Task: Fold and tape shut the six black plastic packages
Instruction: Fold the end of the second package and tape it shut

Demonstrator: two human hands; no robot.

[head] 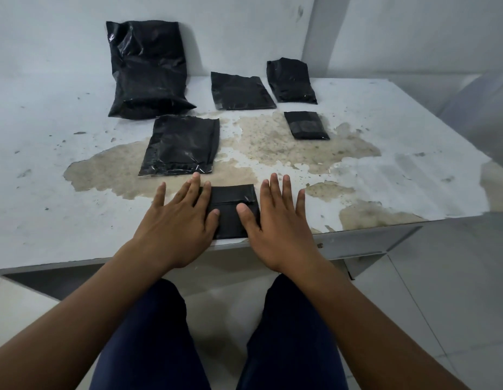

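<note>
Fingers (188,190) of both hands lie straight and spread. From left: left hand (175,220) and right hand (278,220) press flat on either side of the small folded package (233,209) at the table's (61,220) near edge. Five further black packages (180,144) lie behind, the largest bag (149,68) leaning against the wall.

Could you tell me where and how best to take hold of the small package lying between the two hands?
Probably by the near edge of the small package: it lies flat but reaches the table's front edge, so a thumb-and-finger pinch from the person's side gets underneath.
</note>
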